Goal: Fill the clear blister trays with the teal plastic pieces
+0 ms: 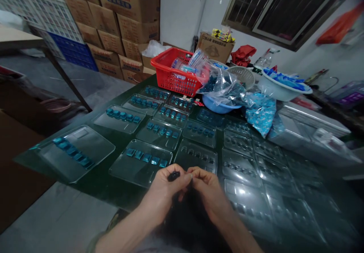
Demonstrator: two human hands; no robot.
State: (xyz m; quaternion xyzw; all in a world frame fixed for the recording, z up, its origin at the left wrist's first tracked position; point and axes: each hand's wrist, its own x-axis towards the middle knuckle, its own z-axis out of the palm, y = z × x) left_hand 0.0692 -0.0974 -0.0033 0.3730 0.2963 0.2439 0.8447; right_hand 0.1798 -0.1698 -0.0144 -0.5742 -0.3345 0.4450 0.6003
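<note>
The left hand (170,186) is curled closed around what looks like a small dark glossy piece (174,176), held low over the near edge of the dark green tabletop (96,190). The right hand (209,192) is pinched, its fingertips meeting the left's; whether it grips anything is too small to tell.

Just beyond the hands lies a clear plastic tray with a row of moulded pockets (184,164), seemingly unfilled. To the left, clear rounded trays (125,169) carry rows of blue square pieces (147,157), so that side looks done. To the right, shiny clear trays (241,188) show no blue, so those appear left over.

Farther out, a red perforated plastic basket (179,84), a pale-blue bowl (218,108) under a clear plastic bag (222,82), and a blue-patterned bag (260,112) crowd the trays' far side and may hamper reaching there. Brown cardboard cartons (136,2) stand stacked behind.
</note>
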